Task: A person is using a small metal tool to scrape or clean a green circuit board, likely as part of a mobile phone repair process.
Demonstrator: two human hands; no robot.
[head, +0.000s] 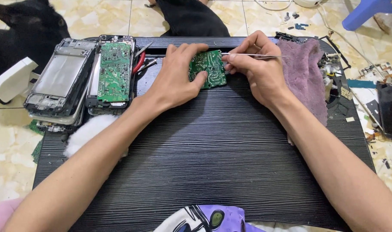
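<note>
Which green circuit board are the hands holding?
The small squarish green board at the desk's middle, gripped by the left hand and right hand. The longer green board lies untouched on the stacked frames at left.

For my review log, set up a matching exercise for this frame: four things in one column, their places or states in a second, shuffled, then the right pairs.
Things:
1. Small circuit board
2. Tweezers
3. Purple cloth
4. Red-handled pliers

Places or states:
A. Lying on the tabletop's right side, past the right hand
B. Held down by the left hand
C. Pinched in the right hand, tip at the board
D. Lying between the stacked device frames and the left hand

Pairs: 1-B, 2-C, 3-A, 4-D
</note>
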